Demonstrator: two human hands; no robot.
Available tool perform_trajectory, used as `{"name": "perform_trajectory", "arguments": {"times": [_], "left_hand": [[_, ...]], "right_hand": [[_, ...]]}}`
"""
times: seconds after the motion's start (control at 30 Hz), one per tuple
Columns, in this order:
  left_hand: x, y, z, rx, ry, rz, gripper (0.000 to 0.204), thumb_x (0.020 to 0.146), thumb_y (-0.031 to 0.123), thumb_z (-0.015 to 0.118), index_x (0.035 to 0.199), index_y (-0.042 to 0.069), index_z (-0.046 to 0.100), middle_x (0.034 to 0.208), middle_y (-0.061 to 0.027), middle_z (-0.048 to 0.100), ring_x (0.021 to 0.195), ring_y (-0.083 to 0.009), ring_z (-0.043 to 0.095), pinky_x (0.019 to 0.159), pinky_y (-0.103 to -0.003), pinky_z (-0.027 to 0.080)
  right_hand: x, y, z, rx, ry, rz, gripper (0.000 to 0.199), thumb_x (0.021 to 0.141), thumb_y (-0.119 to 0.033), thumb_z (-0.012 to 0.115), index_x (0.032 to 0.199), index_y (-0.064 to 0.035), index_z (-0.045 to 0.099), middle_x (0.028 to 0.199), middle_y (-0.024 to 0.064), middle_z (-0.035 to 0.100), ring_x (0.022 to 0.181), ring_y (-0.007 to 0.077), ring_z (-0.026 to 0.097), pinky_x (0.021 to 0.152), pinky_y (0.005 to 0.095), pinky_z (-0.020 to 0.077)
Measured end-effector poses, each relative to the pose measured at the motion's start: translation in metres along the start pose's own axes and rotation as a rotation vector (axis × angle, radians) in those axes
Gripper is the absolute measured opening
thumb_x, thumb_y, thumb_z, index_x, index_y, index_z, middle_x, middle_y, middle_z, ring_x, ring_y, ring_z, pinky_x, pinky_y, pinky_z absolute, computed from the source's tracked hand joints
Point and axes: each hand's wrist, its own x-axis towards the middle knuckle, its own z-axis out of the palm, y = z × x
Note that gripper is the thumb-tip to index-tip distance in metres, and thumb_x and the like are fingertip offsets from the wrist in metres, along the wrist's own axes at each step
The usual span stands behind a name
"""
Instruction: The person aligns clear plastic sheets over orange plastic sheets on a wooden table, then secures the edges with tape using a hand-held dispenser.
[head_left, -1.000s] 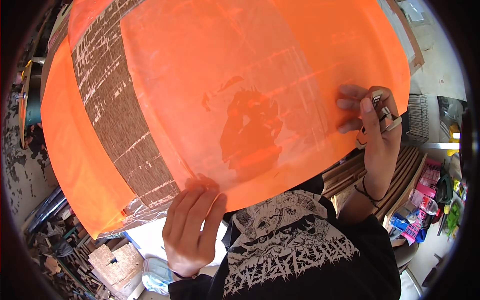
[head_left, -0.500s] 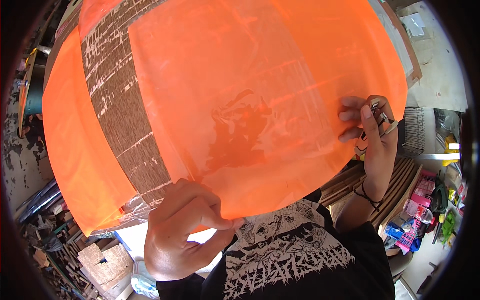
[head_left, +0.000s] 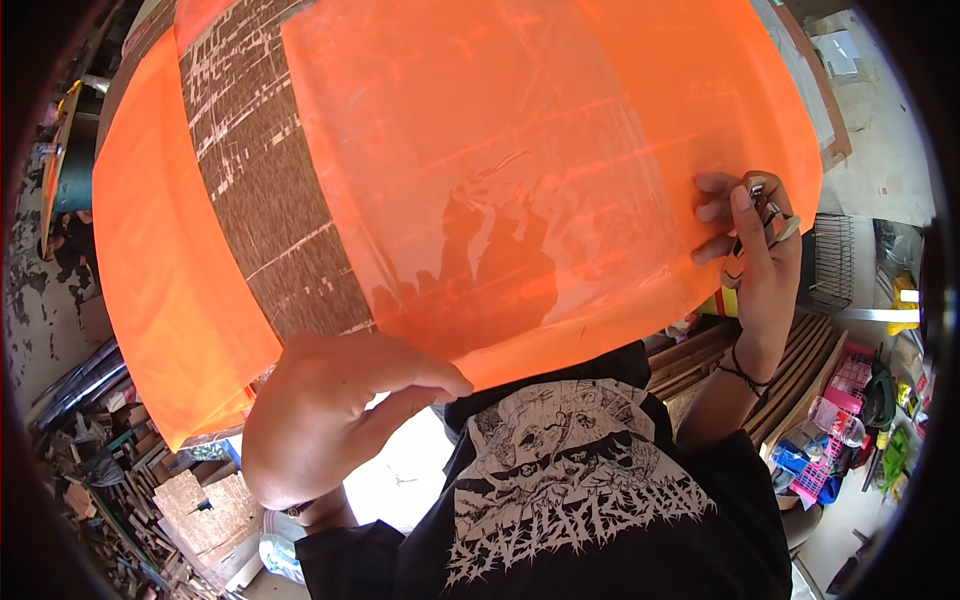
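Orange sheet (head_left: 520, 150) runs off the top edge, far end unseen. Left hand (head_left: 330, 420) covers the sheet's near edge, fingertips tucked under, can't tell the grip. Small metal thing (head_left: 765, 205) in right hand (head_left: 755, 260): too small to ID. Clutter (head_left: 850, 420) at lower right blurs near the rim.

You have just one view, from a camera on your head that looks down, very close to the big orange sheet (head_left: 480, 180) that fills most of the picture. Your left hand (head_left: 330, 415) and right hand (head_left: 755, 255) come in from below. The round lens bends straight edges near the rim.
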Motion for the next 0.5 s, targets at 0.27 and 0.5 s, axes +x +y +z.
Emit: {"name": "perform_trajectory", "arguments": {"times": [0.27,0.5], "left_hand": [[0.006,-0.001,-0.002,-0.060,-0.118,-0.040,0.011,0.076,-0.001,0.075,0.081,0.005,0.068,0.074,-0.0039,0.069,0.068,-0.0133,0.067,0.057,-0.025,0.051],[0.013,-0.005,-0.009,-0.206,-0.274,-0.168,0.018,0.076,0.005,0.077,0.080,0.006,0.060,0.073,-0.0011,0.068,0.060,-0.0106,0.060,0.051,-0.025,0.041]], "right_hand": [[-0.013,-0.005,0.002,-0.077,0.009,-0.053,0.012,0.096,-0.013,0.058,0.098,-0.0018,0.055,0.098,0.0124,0.068,0.079,0.0106,0.064,0.055,0.0247,0.0527],[-0.045,-0.040,0.032,-0.192,-0.564,-0.455,0.025,0.078,-0.014,0.078,0.090,-0.0078,0.057,0.083,0.0044,0.067,0.063,0.0135,0.060,0.056,0.0266,0.0472]]}}
